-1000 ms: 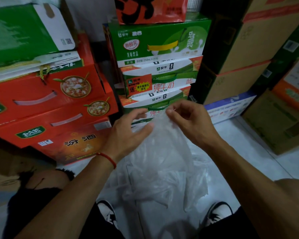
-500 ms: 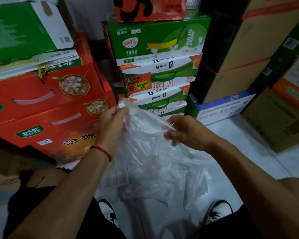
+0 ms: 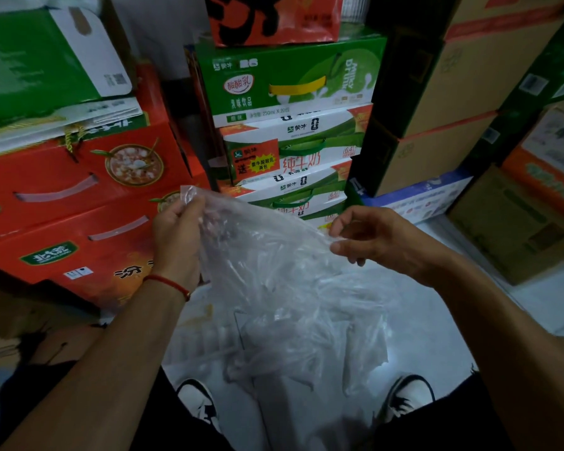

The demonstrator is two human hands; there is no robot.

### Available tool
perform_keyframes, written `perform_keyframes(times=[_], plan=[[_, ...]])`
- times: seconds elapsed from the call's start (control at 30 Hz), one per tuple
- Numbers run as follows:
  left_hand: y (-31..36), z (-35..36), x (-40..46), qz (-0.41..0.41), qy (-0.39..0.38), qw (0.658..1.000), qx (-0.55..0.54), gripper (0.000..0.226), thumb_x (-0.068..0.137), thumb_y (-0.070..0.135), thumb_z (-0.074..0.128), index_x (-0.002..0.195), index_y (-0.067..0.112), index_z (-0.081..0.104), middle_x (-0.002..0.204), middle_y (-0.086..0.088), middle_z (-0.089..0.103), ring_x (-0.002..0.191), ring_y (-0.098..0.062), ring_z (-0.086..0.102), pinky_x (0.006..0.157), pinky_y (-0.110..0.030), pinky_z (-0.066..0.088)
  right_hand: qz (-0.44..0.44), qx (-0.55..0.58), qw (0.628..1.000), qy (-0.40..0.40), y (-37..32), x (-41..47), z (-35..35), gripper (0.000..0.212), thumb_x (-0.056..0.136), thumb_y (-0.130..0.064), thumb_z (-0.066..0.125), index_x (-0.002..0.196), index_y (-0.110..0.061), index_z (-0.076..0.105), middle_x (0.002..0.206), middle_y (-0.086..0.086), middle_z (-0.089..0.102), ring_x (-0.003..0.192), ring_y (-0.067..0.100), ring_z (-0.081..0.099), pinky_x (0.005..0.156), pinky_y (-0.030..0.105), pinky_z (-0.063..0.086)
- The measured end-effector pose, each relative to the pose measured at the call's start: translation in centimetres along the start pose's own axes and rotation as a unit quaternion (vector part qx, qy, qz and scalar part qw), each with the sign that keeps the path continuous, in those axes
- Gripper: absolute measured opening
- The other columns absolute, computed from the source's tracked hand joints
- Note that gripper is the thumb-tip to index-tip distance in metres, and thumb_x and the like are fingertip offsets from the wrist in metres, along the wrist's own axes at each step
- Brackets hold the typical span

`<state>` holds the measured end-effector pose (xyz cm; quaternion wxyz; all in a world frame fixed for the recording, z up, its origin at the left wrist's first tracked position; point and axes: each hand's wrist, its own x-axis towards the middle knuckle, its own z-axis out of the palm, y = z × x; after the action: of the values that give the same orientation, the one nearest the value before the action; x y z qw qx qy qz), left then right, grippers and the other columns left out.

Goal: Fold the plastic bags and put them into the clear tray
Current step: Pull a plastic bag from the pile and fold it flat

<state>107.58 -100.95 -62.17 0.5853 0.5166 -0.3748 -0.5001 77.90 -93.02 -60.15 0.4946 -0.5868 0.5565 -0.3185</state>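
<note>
A clear, crinkled plastic bag point(image 3: 274, 271) hangs in front of me, stretched between both hands above the floor. My left hand point(image 3: 176, 236) grips its upper left corner, with a bit of plastic sticking out above the fingers. My right hand point(image 3: 368, 237) pinches the bag's top edge on the right between thumb and fingers. More clear plastic point(image 3: 306, 346) lies heaped on the pale floor beneath, between my two shoes. No clear tray is in view.
Stacked cartons wall the space: red boxes point(image 3: 72, 196) at left, green and white milk cases point(image 3: 290, 125) straight ahead, brown cardboard boxes point(image 3: 437, 92) at right. My shoes point(image 3: 404, 398) stand on the pale tiled floor point(image 3: 534, 304).
My hands have drawn apart, the left up and left, the right out to the right. The bag's top edge is now stretched wide between them.
</note>
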Motion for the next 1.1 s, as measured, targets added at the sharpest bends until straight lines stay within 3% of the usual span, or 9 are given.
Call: perform_keyframes(times=[0.1, 0.2, 0.27, 0.33, 0.43, 0.53, 0.8, 1.0, 1.1], plan=[[0.2, -0.1, 0.0, -0.014, 0.012, 1.0, -0.025, 0.014, 0.086, 0.029, 0.067, 0.086, 0.016, 0.072, 0.091, -0.013, 0.065, 0.088, -0.027, 0.061, 0.083, -0.041, 0.049, -0.008, -0.023, 1.0, -0.003, 0.2, -0.2, 0.0, 0.01, 0.088, -0.013, 0.081, 0.092, -0.008, 0.074, 0.079, 0.004, 0.072, 0.07, 0.012, 0.061, 0.067, 0.025, 0.052], [0.2, -0.1, 0.3, -0.023, 0.03, 0.998, -0.04, 0.016, 0.093, 0.022, 0.065, 0.078, 0.017, 0.069, 0.073, -0.001, 0.064, 0.069, -0.019, 0.061, 0.069, -0.031, 0.048, -0.007, -0.047, 0.999, 0.009, 0.3, -0.1, -0.1, 0.011, 0.085, -0.011, 0.083, 0.095, -0.013, 0.078, 0.087, 0.004, 0.078, 0.075, 0.01, 0.069, 0.075, 0.024, 0.057], [0.1, -0.1, 0.4, -0.023, 0.033, 0.998, -0.051, 0.018, 0.098, 0.019, 0.063, 0.081, 0.016, 0.067, 0.07, 0.001, 0.062, 0.061, -0.012, 0.058, 0.061, -0.026, 0.047, -0.015, -0.036, 0.999, 0.026, 0.1, -0.1, -0.2, 0.015, 0.083, -0.019, 0.084, 0.096, -0.017, 0.079, 0.094, 0.008, 0.079, 0.082, 0.013, 0.072, 0.081, 0.027, 0.058], [0.0, 0.0, 0.5, -0.018, 0.039, 0.998, -0.051, 0.017, 0.099, 0.02, 0.061, 0.084, 0.016, 0.067, 0.071, 0.0, 0.062, 0.059, -0.011, 0.058, 0.058, -0.023, 0.047, -0.034, -0.028, 0.998, 0.049, -0.1, -0.2, -0.3, 0.017, 0.083, -0.029, 0.08, 0.096, -0.018, 0.078, 0.094, 0.008, 0.079, 0.082, 0.018, 0.073, 0.075, 0.029, 0.059], [-0.1, -0.1, 0.6, -0.016, 0.059, 0.997, -0.041, 0.02, 0.1, 0.026, 0.062, 0.083, 0.02, 0.069, 0.071, 0.004, 0.063, 0.063, -0.009, 0.059, 0.065, -0.026, 0.05, -0.057, -0.022, 0.995, 0.082, -0.3, -0.1, -0.2, 0.009, 0.092, -0.014, 0.075, 0.101, -0.012, 0.075, 0.087, 0.009, 0.077, 0.079, 0.021, 0.073, 0.073, 0.031, 0.059], [-0.2, -0.3, 0.9, -0.007, 0.075, 0.996, -0.042, 0.024, 0.101, 0.03, 0.062, 0.08, 0.02, 0.069, 0.073, 0.003, 0.061, 0.066, -0.011, 0.056, 0.071, -0.032, 0.047, -0.057, 0.01, 0.992, 0.111, -0.2, 0.4, -0.2, 0.017, 0.093, -0.007, 0.074, 0.11, -0.009, 0.071, 0.085, 0.015, 0.075, 0.074, 0.02, 0.073, 0.071, 0.031, 0.06], [1.0, -0.2, 0.3, 0.038, 0.109, 0.993, -0.001, 0.033, 0.099, 0.019, 0.059, 0.067, 0.022, 0.06, 0.064, 0.007, 0.054, 0.062, -0.009, 0.051, 0.059, -0.025, 0.041, 0.004, 0.117, 0.985, 0.131, 0.5, 2.7, -1.0, 0.021, 0.082, -0.014, 0.081, 0.096, -0.001, 0.073, 0.07, 0.009, 0.07, 0.062, 0.016, 0.064, 0.065, 0.026, 0.056], [3.0, -0.1, 1.2, 0.084, 0.106, 0.987, 0.087, 0.032, 0.104, 0.024, 0.054, 0.073, 0.023, 0.06, 0.075, -0.001, 0.052, 0.065, -0.008, 0.049, 0.059, -0.023, 0.041, 0.024, 0.221, 0.967, 0.123, 0.0, 3.8, -0.7, 0.026, 0.076, -0.023, 0.077, 0.091, -0.003, 0.071, 0.065, 0.004, 0.067, 0.061, 0.014, 0.063, 0.064, 0.023, 0.057], [3.3, -0.1, 1.6, 0.114, 0.088, 0.983, 0.117, 0.037, 0.107, 0.029, 0.05, 0.083, 0.003, 0.06, 0.076, -0.007, 0.048, 0.066, -0.011, 0.046, 0.056, -0.024, 0.038, 0.017, 0.261, 0.954, 0.144, -0.7, 3.8, -0.4, 0.023, 0.079, -0.026, 0.074, 0.089, -0.005, 0.069, 0.066, 0.001, 0.067, 0.063, 0.013, 0.064, 0.067, 0.025, 0.059]])
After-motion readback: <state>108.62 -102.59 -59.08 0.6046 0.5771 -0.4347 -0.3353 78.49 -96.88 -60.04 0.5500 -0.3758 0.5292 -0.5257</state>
